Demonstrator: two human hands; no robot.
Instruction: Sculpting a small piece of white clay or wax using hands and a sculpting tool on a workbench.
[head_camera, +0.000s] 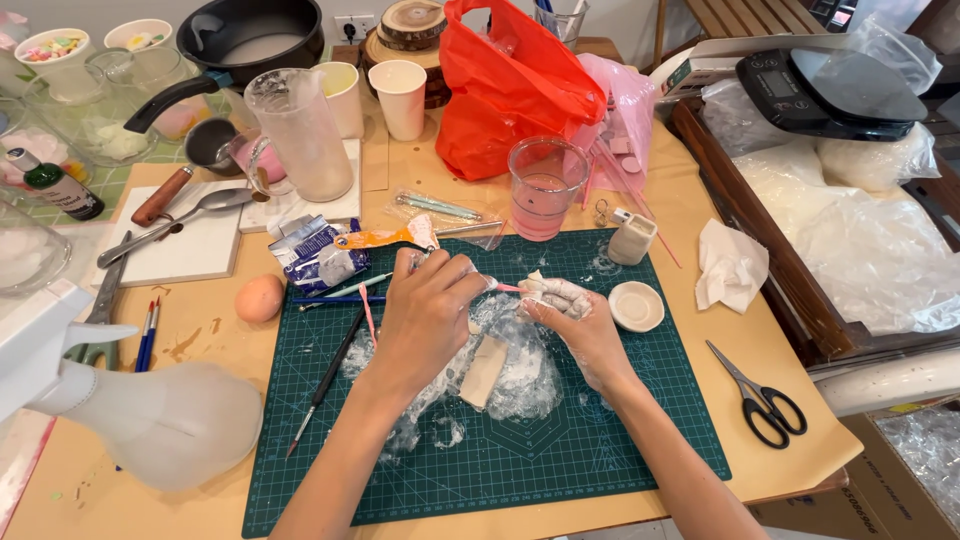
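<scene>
Now both forearms come up from the lower edge of the view and meet over the middle of the green cutting mat (600, 440). The left hand (425, 315) is bent at the wrist with its fingers closed around a thin pink-tipped tool (503, 287), which points to the right. The right hand (575, 318) is closed around a small white clay piece (555, 293), and the tool tip touches this piece. Under the hands lies crumpled clear plastic wrap (520, 375) with a pale clay slab (484, 370) on it.

The lower part of the mat is bare, and a thin brush (325, 385) lies on its left side. Black scissors (762, 397) lie right of the mat, near the table edge. An egg (259, 298) sits just left of the mat.

Behind the hands, a blue and white wrapper (310, 250) and an orange packet (385, 238) lie at the mat's top left corner. A red plastic bag (505, 100) stands farther back, beside a clear cup (545, 185) with pink liquid.
</scene>
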